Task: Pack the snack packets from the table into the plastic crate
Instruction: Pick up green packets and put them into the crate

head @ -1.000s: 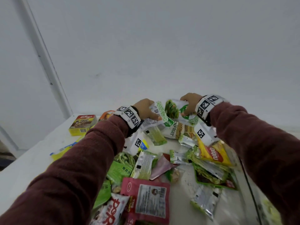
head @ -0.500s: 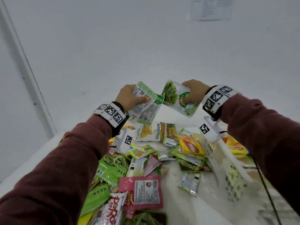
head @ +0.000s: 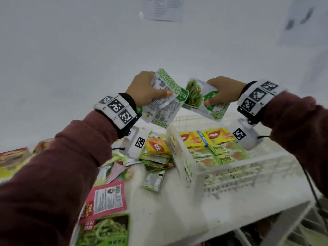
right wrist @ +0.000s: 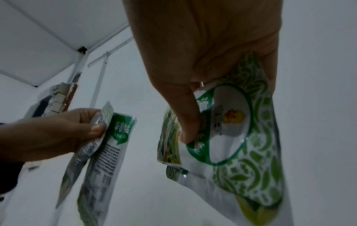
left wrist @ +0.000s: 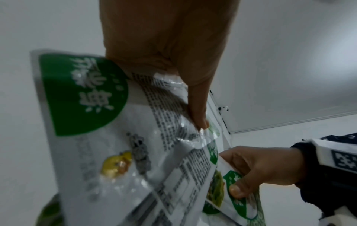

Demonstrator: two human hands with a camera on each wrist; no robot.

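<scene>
My left hand (head: 147, 89) grips a small bunch of white-and-green snack packets (head: 163, 102), printed backs facing me, held in the air just left of the crate. My right hand (head: 223, 91) pinches more white-and-green packets (head: 198, 96) above the crate's far side. The white plastic crate (head: 230, 164) stands on the table at the right and holds yellow Nabati packets (head: 214, 135) and green packets (head: 221, 153). Both wrist views show each thumb pressed on its packets (left wrist: 135, 137) (right wrist: 241, 137).
Many loose packets lie on the white table (head: 177, 210) left of the crate: a yellow Nabati packet (head: 158, 146), a pink packet (head: 104, 199), a green noodle packet (head: 104, 231). A cereal box (head: 12, 160) sits at the far left. The table's edge runs at lower right.
Both hands lifted their packets off the pile and carried them rightward, up over the crate, which has come into view.
</scene>
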